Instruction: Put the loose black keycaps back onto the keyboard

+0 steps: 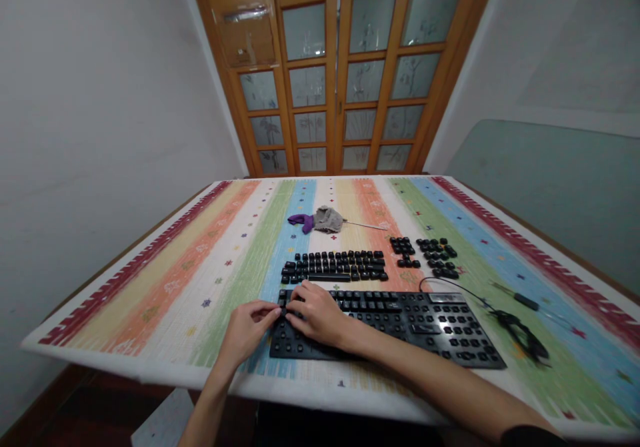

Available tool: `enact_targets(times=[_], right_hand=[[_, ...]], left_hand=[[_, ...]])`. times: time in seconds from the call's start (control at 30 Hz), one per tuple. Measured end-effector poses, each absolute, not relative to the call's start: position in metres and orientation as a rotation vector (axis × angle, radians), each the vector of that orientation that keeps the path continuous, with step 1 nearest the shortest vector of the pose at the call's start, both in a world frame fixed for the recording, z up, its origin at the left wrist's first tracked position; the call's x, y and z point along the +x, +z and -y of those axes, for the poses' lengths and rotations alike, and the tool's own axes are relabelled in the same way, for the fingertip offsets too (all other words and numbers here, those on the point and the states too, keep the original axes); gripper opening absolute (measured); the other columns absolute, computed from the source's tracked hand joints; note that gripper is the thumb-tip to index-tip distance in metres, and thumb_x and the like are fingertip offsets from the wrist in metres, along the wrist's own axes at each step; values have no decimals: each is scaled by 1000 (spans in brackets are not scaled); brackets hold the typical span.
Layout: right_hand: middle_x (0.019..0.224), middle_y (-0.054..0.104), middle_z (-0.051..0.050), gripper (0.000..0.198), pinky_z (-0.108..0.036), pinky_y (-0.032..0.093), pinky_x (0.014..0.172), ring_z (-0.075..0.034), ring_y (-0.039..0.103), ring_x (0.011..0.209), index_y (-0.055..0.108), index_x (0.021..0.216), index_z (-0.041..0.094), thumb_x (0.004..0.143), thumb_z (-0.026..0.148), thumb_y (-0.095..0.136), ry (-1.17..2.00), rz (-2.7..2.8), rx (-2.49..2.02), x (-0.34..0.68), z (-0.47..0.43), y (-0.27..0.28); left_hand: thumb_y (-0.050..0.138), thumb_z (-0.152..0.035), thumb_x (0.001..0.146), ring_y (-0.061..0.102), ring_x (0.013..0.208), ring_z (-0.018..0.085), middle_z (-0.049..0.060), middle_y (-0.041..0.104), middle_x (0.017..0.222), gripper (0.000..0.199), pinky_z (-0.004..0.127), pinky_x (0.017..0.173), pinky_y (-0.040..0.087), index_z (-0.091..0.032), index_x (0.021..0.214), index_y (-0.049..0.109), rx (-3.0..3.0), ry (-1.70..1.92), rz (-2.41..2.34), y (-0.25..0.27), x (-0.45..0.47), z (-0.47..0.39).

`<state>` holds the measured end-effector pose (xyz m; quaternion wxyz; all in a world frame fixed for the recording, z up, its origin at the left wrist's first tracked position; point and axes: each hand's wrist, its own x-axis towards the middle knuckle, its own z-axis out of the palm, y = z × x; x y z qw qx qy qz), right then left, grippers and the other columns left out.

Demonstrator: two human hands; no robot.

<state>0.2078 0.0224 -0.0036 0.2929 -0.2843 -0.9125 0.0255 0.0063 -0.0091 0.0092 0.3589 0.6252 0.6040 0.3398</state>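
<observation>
A black keyboard (380, 327) lies near the table's front edge. Its top rows carry keycaps at the left and middle, while many other positions show bare switches. At its left end, my left hand (249, 327) has thumb and forefinger pinched together by the edge; what sits between them is too small to make out. Close beside it, my right hand (320, 313) rests over the left part of the keyboard with curled fingers, their tips down at the keys. Whatever those fingertips grip is hidden. Behind the keyboard, loose black keycaps (345, 261) are laid out in rows.
More keycaps (439, 255) lie in groups to the right. A grey and purple cloth (325, 220) and a thin metal rod (367, 225) lie farther back. On the right are a dark-handled screwdriver (526, 301) and a coiled cable (523, 337). A striped cloth (200, 267) covers the table.
</observation>
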Motion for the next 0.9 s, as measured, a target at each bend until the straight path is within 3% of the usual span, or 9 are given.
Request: enact_targets(times=[0.57,0.9], right_hand=[[84,62,-9,14,-32,40,67,-22,50,84,66,79,15,89,23,62,-29,2520,-752,204,-23,0],[83,62,-9,16,-33,40,68,-22,50,83,65,78,15,90,23,60,-41,2544,-782,202,-23,1]], left_hand=[[75,-47,64,68,67,21,6,73,71,35,28,63,53,-15,76,72,1415,925,-1496,9,8,5],[73,-48,63,68,67,22,7,74,71,34,29,65,53,-15,73,75,1411,900,-1513,14,11,5]])
